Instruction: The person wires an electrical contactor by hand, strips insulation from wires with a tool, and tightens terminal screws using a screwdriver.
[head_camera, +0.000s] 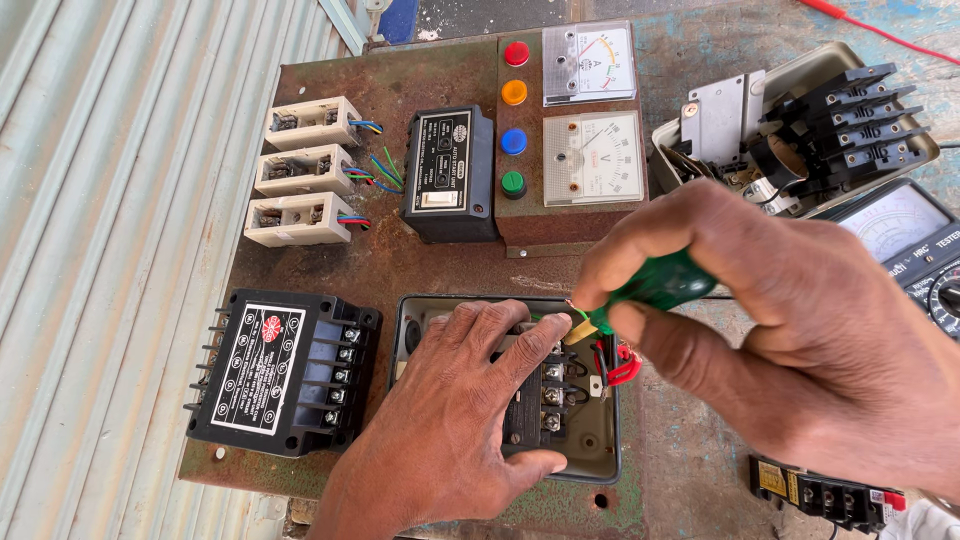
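My left hand (455, 415) lies flat over a black terminal block (545, 395) inside a grey open box (600, 440), with its fingers spread and pressing on the block. My right hand (790, 310) is shut on a green-handled screwdriver (655, 285), whose tip end points down at the block's top near the left fingertips. A thin green wire (578, 311) and red wires (620, 368) come out beside the block. All of it sits on a rusty metal panel (400, 260).
On the panel: three cream fuse holders (300, 170), a black relay unit (450, 172), several coloured indicator lamps (514, 112), two white meters (592, 155), a black transformer-like block (280, 372). To the right are a black contactor (830, 125), a multimeter (915, 245) and a small terminal strip (820, 492).
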